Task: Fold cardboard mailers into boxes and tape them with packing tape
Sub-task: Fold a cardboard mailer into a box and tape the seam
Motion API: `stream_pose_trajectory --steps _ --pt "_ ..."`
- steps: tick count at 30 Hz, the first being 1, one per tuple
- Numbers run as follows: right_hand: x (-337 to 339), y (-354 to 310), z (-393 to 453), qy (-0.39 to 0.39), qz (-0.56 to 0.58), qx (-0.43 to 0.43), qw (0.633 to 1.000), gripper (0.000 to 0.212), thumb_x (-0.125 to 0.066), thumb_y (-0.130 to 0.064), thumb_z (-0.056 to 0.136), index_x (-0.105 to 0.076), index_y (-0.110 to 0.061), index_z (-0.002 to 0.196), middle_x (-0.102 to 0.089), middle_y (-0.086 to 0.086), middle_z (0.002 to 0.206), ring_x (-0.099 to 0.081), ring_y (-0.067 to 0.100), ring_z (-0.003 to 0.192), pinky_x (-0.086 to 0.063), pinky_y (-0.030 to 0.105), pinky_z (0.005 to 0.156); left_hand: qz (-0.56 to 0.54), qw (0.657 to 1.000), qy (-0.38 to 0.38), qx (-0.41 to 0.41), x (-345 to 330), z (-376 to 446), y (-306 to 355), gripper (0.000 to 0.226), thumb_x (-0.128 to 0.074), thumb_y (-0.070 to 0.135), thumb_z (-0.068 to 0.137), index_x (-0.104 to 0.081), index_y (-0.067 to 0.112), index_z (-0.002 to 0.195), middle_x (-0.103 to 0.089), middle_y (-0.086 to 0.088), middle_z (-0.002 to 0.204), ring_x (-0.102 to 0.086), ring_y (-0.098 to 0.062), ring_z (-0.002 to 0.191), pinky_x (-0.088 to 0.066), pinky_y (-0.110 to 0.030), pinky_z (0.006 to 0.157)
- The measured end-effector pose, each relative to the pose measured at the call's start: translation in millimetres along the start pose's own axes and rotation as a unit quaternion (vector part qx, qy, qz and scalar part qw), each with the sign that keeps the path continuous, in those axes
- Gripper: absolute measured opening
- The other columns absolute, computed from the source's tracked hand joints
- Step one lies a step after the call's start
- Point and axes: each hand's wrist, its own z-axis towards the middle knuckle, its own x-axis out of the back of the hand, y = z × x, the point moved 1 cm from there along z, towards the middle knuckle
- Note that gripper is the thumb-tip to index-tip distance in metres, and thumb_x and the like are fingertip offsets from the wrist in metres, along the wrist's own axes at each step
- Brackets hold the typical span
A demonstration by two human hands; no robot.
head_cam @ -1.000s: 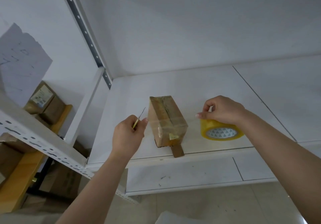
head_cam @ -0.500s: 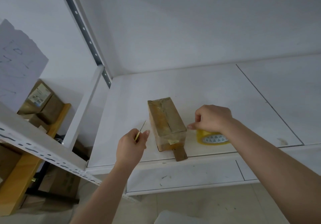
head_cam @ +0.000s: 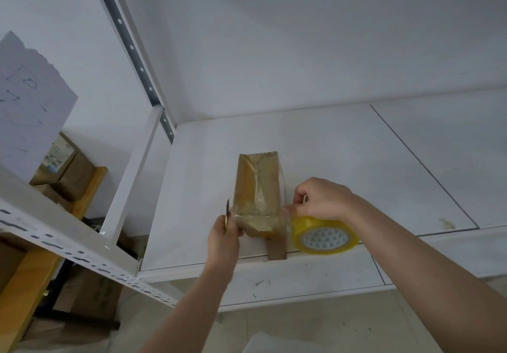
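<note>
Your left hand [head_cam: 222, 239] pinches a thin blade [head_cam: 227, 208] beside the taped cardboard box [head_cam: 258, 188]; your right hand [head_cam: 321, 199] grips the yellow tape roll [head_cam: 323, 236] on the shelf [head_cam: 343, 147].

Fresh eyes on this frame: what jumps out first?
The small cardboard box near the front edge of the white shelf, glossy with tape. Right beside it, the right hand grips the yellow tape roll, a strip stretched onto the box's near end. The left hand pinches a thin blade at the box's left corner.
</note>
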Motion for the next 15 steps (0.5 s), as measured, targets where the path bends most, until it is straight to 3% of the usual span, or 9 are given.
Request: stream_pose_trajectory --steps 3,7,12,15 --pt "-14.3 -14.3 -1.6 -0.02 -0.003 0.004 1.0 0.044 -0.061 -0.073 0.074 -0.058 -0.029 0.072 -0.058 -0.015 0.074 -0.054 0.003 0.071 -0.035 0.027 0.058 0.058 0.998 -0.037 -0.003 19.5 14.6 -0.6 0.024 -0.041 0.015 0.097 -0.055 0.009 0.078 -0.055 -0.002 0.07 -0.042 -0.017 0.059 -0.034 -0.03 0.056" --pt "-14.4 -17.7 -1.9 -0.01 -0.013 -0.019 1.0 0.046 -0.06 -0.073 0.076 -0.057 -0.028 0.071 -0.058 -0.012 0.071 -0.054 0.007 0.07 -0.037 0.028 0.061 0.093 0.993 -0.065 0.01 18.3 23.5 -5.4 0.025 -0.038 0.021 0.1 -0.058 0.007 0.091 -0.061 -0.004 0.074 -0.043 -0.016 0.057 -0.035 -0.029 0.057" --pt "-10.7 -10.6 -6.2 0.005 -0.041 -0.048 0.998 0.047 -0.059 -0.074 0.076 -0.062 -0.027 0.079 -0.061 -0.01 0.078 -0.057 0.01 0.078 -0.037 0.028 0.062 0.072 0.988 -0.091 0.099 17.0 33.2 -13.3 0.023 -0.053 0.031 0.095 -0.052 0.01 0.102 -0.057 -0.005 0.079 -0.045 -0.017 0.06 -0.038 -0.027 0.05" --pt "-12.9 -8.3 -7.8 0.019 -0.038 -0.058 0.997 0.045 -0.058 -0.073 0.077 -0.062 -0.028 0.077 -0.062 -0.011 0.077 -0.057 0.009 0.075 -0.037 0.027 0.06 0.093 0.99 -0.076 0.072 25.2 37.6 -10.1 0.028 -0.068 0.035 0.087 -0.054 0.012 0.094 -0.058 -0.007 0.084 -0.051 -0.021 0.071 -0.044 -0.032 0.062"
